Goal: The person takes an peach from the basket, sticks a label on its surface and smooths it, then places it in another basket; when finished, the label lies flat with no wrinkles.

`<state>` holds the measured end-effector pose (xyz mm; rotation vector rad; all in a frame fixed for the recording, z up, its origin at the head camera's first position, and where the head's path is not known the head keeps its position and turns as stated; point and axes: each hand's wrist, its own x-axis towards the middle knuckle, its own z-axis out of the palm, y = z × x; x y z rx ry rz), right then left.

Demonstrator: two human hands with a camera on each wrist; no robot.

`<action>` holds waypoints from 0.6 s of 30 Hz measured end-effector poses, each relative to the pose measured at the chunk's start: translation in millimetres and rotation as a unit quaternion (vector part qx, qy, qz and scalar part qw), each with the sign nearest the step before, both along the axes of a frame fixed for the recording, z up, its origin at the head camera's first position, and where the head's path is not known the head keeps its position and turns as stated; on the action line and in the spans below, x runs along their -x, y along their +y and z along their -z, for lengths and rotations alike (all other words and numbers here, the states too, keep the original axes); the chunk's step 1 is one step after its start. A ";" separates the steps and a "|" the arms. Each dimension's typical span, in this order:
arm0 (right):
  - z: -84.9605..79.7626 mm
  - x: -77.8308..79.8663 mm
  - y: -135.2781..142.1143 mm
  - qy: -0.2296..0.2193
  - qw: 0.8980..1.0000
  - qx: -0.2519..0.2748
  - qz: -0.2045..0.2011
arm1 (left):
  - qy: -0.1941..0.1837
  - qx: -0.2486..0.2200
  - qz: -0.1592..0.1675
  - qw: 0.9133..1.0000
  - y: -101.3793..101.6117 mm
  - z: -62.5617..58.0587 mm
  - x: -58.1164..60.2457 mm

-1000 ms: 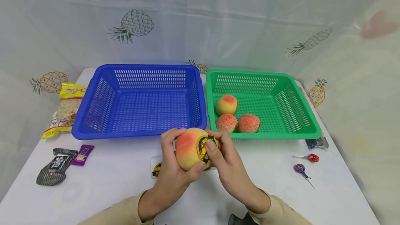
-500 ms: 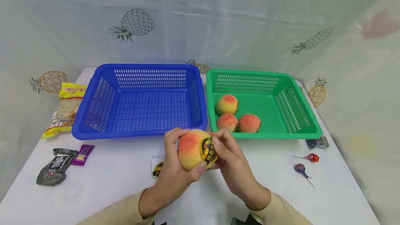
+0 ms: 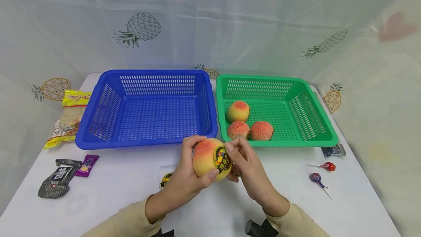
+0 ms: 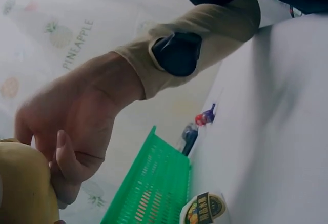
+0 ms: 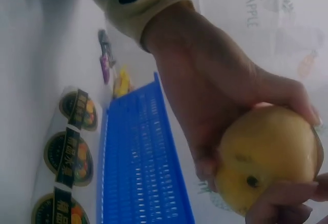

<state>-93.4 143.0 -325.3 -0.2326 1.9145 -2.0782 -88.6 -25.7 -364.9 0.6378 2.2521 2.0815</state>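
A yellow peach (image 3: 206,159) with a red blush is held up between both hands over the front of the table. My left hand (image 3: 187,175) grips its left side, thumb across the lower front. A round black-and-gold sticker (image 3: 222,159) lies on the side turned to the right. At the right edge of the fruit my right hand (image 3: 251,169) has its fingers curled, thumb tip beside the sticker. The right wrist view shows the underside of the peach (image 5: 271,152) with a dark spot. Beneath the hands, a white strip of stickers (image 5: 72,157) is partly hidden.
A blue basket (image 3: 148,143) stands behind at left; a green basket (image 3: 283,143) with three peaches (image 3: 238,111) stands at right. Snack bag (image 3: 70,116), black packet (image 3: 59,178) and purple packet (image 3: 87,165) lie left. Two lollipops (image 3: 329,166) lie right.
Both hands and the peach have shifted slightly right. The sticker has turned further right with the fruit, and the right thumb has moved off its face to its edge.
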 end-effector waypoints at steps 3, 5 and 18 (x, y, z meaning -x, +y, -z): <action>0.2 2.0 0.6 -0.004 1.000 -0.020 0.009 | 0.014 0.010 0.001 1.000 1.6 -0.2 -1.6; 0.8 4.1 1.4 -0.016 0.999 -0.026 0.016 | 0.017 0.017 0.000 1.000 2.5 0.0 -1.6; -2.3 53.7 144.1 0.111 0.798 -0.502 0.315 | -0.101 0.001 0.018 0.995 11.9 -13.8 40.9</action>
